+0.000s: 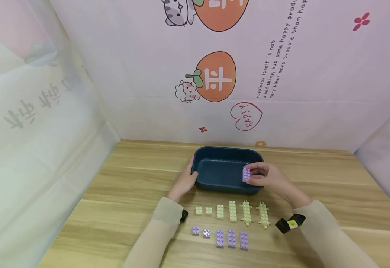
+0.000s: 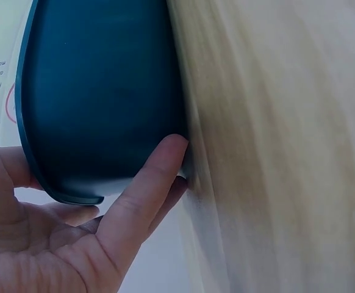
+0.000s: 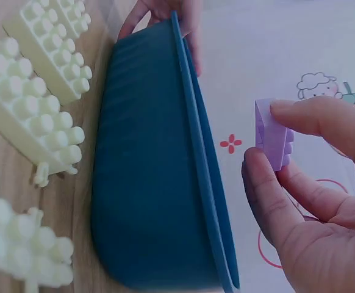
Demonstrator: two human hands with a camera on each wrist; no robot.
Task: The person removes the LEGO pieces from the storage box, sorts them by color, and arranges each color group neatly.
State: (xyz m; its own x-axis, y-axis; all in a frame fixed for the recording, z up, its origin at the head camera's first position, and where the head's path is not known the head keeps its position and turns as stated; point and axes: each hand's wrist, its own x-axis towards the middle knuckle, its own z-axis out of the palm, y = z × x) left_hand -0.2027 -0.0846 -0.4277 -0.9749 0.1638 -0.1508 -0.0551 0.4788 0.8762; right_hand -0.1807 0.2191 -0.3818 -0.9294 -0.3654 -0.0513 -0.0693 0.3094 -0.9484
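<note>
A dark blue rectangular bin (image 1: pixel 216 173) stands on the table. My left hand (image 1: pixel 185 181) grips its left end; in the left wrist view the thumb and fingers lie either side of the bin wall (image 2: pixel 104 91). My right hand (image 1: pixel 276 182) pinches a purple building block (image 1: pixel 246 174) between thumb and fingertips, over the right part of the bin. In the right wrist view this block (image 3: pixel 274 134) shows its studs to one side, above the bin's rim. The bin's floor appears bare where it shows.
In front of the bin lies a row of pale yellow blocks (image 1: pixel 233 211), two with side pegs (image 1: pixel 263 215). Nearer to me is a row of several purple blocks (image 1: pixel 231 238). A printed cloth (image 1: pixel 148 111) hangs behind the wooden table (image 1: pixel 114 208).
</note>
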